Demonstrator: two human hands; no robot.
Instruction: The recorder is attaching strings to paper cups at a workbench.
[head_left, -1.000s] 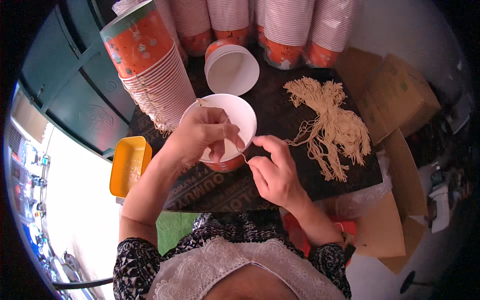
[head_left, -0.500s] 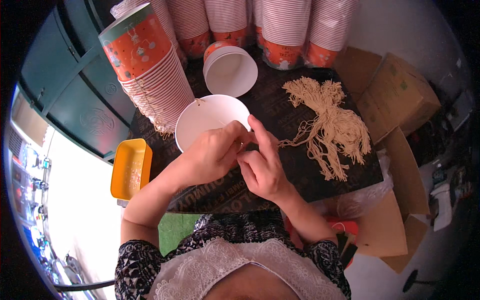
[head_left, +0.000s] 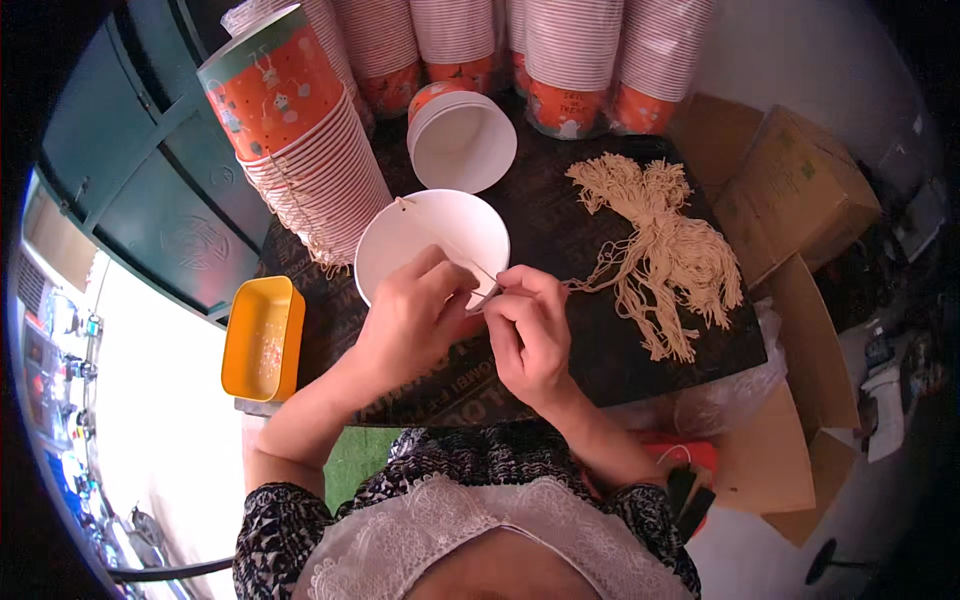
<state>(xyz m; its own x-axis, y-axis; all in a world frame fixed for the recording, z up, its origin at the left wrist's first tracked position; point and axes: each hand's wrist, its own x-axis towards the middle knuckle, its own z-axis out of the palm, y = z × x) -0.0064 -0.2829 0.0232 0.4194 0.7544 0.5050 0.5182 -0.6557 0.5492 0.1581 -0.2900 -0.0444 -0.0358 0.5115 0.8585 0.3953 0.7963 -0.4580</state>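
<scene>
A white-lined paper bucket (head_left: 405,235) tilts toward me on the dark table, a bit of beige string showing at its far rim. At its near rim my left hand (head_left: 408,318) reaches partly over the opening, fingers pinched on a thin cord (head_left: 484,271). My right hand (head_left: 532,325), just right of the rim, pinches the same cord between thumb and fingers. The cord runs taut between both hands; its exact path through the rim is hidden by my fingers. To the right lies a loose bundle of beige cords (head_left: 690,265).
A tall stack of orange-and-green buckets (head_left: 315,190) stands at left, cords hanging on it. Behind are another tipped bucket (head_left: 462,145) and wrapped stacks (head_left: 570,50). A yellow tray (head_left: 298,335) with tiny pale bits sits at the left edge. Cardboard boxes (head_left: 800,190) stand right of the table.
My hands have drawn slightly apart, and the cord between them shows more clearly. The right fingers have curled down from the rim. The bucket has shifted slightly right.
</scene>
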